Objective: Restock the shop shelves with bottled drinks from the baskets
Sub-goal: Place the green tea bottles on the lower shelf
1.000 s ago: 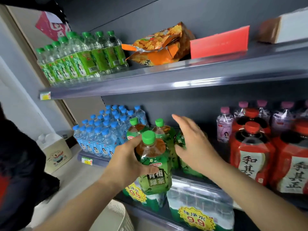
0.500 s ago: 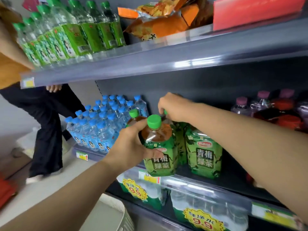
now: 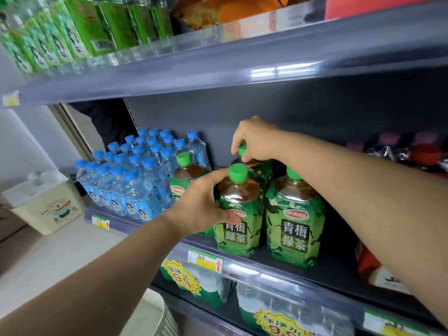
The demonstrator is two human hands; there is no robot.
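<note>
Green-capped tea bottle [image 3: 238,229] now looks seated on the shelf [image 3: 266,267], left hand [image 3: 198,207] still wrapped round it (right hand [image 3: 257,141] pinches the rear bottle [image 3: 263,169] by its cap); nearly placed.

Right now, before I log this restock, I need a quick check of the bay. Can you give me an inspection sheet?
Surface: dark middle shelf, price tag on its front rail.
Job's things: green tea, four in view: front bottle beside right bottle, rear bottle behind it, left bottle by the water.
Clutter: snack bags on the upper shelf.
Grips: left grip holds the front bottle's shoulder; right grip pinches the rear bottle's cap.
Cables: nothing seen.
Surroundings: blue-capped water bottles left, red-capped bottles right, cream bin far left, white basket below.
</note>
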